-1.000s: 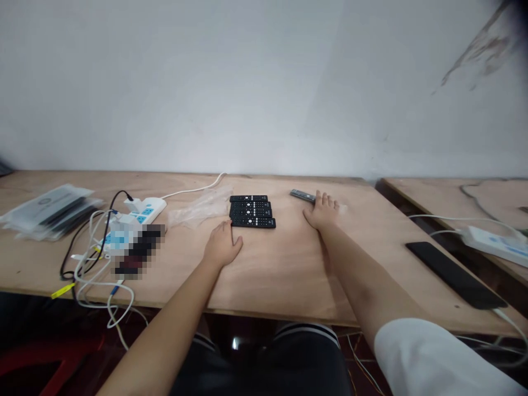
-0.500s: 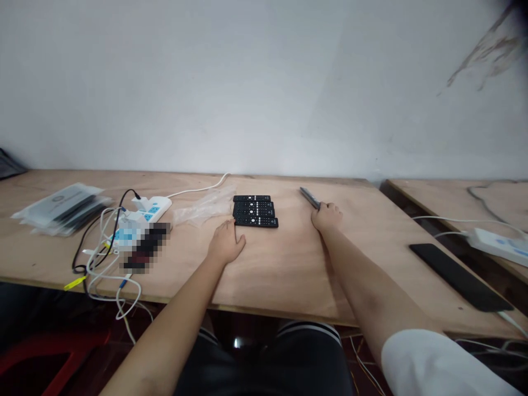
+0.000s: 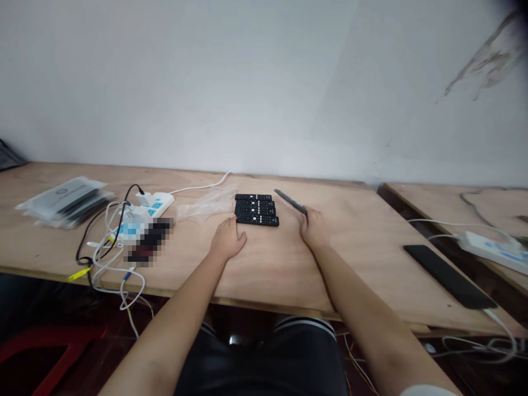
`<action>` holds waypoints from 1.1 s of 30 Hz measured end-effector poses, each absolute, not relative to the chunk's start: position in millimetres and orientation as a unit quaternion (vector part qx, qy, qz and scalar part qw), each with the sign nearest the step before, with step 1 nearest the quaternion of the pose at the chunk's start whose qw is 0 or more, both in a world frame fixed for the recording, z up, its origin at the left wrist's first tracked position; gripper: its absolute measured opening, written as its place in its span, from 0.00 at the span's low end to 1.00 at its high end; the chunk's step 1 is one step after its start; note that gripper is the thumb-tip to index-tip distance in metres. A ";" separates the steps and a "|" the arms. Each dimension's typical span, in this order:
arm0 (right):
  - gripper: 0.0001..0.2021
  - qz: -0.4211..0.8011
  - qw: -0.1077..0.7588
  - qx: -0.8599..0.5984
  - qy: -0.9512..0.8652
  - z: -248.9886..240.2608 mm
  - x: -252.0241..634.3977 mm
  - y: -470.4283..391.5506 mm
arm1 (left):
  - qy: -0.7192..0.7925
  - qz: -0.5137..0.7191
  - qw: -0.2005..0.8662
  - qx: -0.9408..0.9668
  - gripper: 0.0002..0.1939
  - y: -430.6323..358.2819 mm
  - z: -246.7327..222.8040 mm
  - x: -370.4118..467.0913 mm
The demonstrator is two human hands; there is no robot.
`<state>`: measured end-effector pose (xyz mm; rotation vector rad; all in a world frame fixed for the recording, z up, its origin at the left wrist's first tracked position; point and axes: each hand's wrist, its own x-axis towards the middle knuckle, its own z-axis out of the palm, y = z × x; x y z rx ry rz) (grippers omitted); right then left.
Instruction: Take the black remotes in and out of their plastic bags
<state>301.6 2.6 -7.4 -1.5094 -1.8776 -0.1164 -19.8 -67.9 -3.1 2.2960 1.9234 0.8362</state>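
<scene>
Several black remote controls (image 3: 256,210) lie side by side, some overlapping, buttons up on the wooden table. My left hand (image 3: 226,240) rests flat on the tabletop with its thumb apart. Its fingertips touch or nearly touch the left end of the nearest remote. To the right of the row, my right hand (image 3: 315,226) grips a slim, dark remote control (image 3: 291,201) by its near end. That remote is tilted, its far end pointing left toward the row, and its button face does not show clearly.
A clear plastic bag (image 3: 208,203) lies left of the remotes. Further left are a white power strip (image 3: 163,202) with tangled cables, a pixelated dark object (image 3: 150,241) and a stack of bagged flat items (image 3: 66,201). A black phone (image 3: 447,276) on a cable lies right.
My right hand has moved left with the remote, bringing its far end close to the row. My left hand stays by the row. The view has shifted slightly.
</scene>
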 end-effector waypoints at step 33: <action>0.28 0.029 0.473 -0.468 -0.747 -12.0 240.7 -49.4 | 0.677 0.223 -0.033 0.700 0.23 -78.4 3.1 -24.7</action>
